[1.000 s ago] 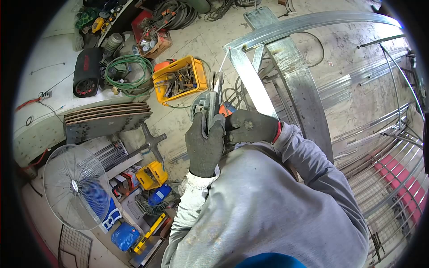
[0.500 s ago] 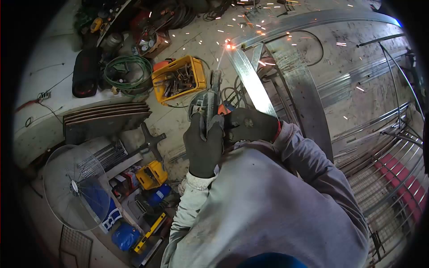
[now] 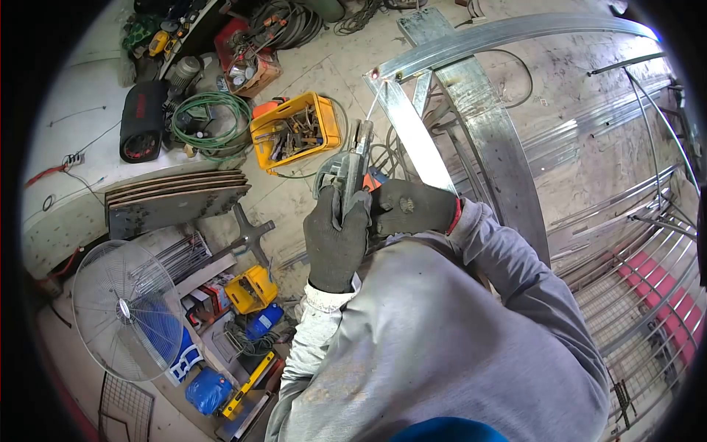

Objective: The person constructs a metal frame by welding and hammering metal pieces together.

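Gripping the electrode holder (image 3: 352,158) in your clenched left hand (image 3: 336,236), with your right hand (image 3: 412,208) closed against it from three o'clock, you have the welding rod (image 3: 373,101) pointing toward twelve o'clock at the joint (image 3: 377,75) where the steel strip (image 3: 414,136) meets the curved rail (image 3: 508,33); a small red glow sits there with no arc, so I judge this tack laid and other joints left
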Demonstrator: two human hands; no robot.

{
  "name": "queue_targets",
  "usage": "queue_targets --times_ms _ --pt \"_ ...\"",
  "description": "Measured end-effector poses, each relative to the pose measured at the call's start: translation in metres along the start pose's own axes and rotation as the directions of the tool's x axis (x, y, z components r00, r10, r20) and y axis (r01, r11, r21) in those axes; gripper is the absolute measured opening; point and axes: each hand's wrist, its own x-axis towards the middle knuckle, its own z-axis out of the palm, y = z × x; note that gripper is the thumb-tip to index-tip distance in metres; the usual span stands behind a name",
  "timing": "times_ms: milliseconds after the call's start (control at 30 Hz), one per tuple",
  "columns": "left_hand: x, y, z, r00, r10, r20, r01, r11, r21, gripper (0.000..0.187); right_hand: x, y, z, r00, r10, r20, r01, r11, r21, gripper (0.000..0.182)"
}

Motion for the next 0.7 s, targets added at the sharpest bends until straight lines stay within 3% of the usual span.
queue_targets --times_ms 67,100,200,267,300,367,467,533,567,600,633,667,700 --pt "0.0 -0.001 -0.001 1.0 -0.002 0.005 0.002 1.0 0.013 0.027 -0.002 0.021 0.0 0.999 0.015 0.046 -0.026 0.968 0.25 0.048" --pt "0.0 -0.001 -0.001 1.0 -0.011 0.013 0.011 1.0 0.014 0.027 -0.002 0.018 0.001 0.999 0.015 0.047 -0.026 0.968 0.25 0.048" --pt "0.002 -0.003 0.0 1.0 -0.017 0.024 0.017 1.0 0.003 0.025 0.006 -0.015 0.002 0.995 -0.089 -0.043 0.094 0.986 0.135 0.038" --pt "0.001 0.001 0.0 0.999 -0.016 0.028 0.016 1.0 -0.008 0.023 0.021 -0.051 0.0 0.993 0.1 0.068 -0.095 0.993 -0.07 0.034" --pt "0.001 0.009 -0.001 0.995 -0.085 0.048 0.088 0.995 -0.049 0.02 0.032 -0.069 0.001 0.968 0.216 0.124 -0.198 0.969 -0.147 0.033" --pt "0.0 0.009 0.004 0.986 -0.156 0.053 0.163 0.973 -0.162 0.017 0.03 -0.079 0.002 0.954 0.284 0.097 -0.279 0.958 -0.061 0.034" --pt "0.0 0.011 -0.001 0.986 -0.144 0.083 0.15 0.986 -0.079 0.013 0.034 -0.064 0.001 0.965 0.229 0.128 -0.212 0.968 -0.133 0.035" --pt "-0.002 0.016 0.0 0.978 -0.189 0.092 0.206 0.948 -0.242 0.006 0.032 -0.058 -0.001 0.944 0.281 0.175 -0.262 0.957 -0.121 0.034" --pt "-0.002 0.012 -0.003 0.991 -0.129 0.042 0.135 0.97 -0.201 0.009 0.03 -0.028 0.0 0.99 0.065 0.121 -0.045 0.985 -0.164 0.033" --pt "-0.004 0.005 -0.004 0.998 -0.067 -0.005 0.065 0.986 -0.154 0.012 0.026 -0.035 0.002 0.998 0.007 0.057 0.002 0.988 -0.153 0.032" --pt "-0.008 -0.021 0.003 0.987 -0.048 -0.156 -0.002 0.952 -0.305 0.013 0.023 -0.043 0.003 0.999 -0.051 -0.008 0.049 0.988 -0.149 0.031" --pt "-0.011 -0.005 -0.001 0.979 -0.116 -0.167 0.041 0.916 -0.4 0.017 0.024 -0.065 -0.001 0.993 -0.104 0.048 0.112 0.972 -0.208 0.036" --pt "-0.012 -0.007 -0.006 0.977 -0.114 -0.179 0.028 0.906 -0.422 0.019 0.022 -0.065 0.001 0.997 -0.068 0.025 0.072 0.983 -0.171 0.035"
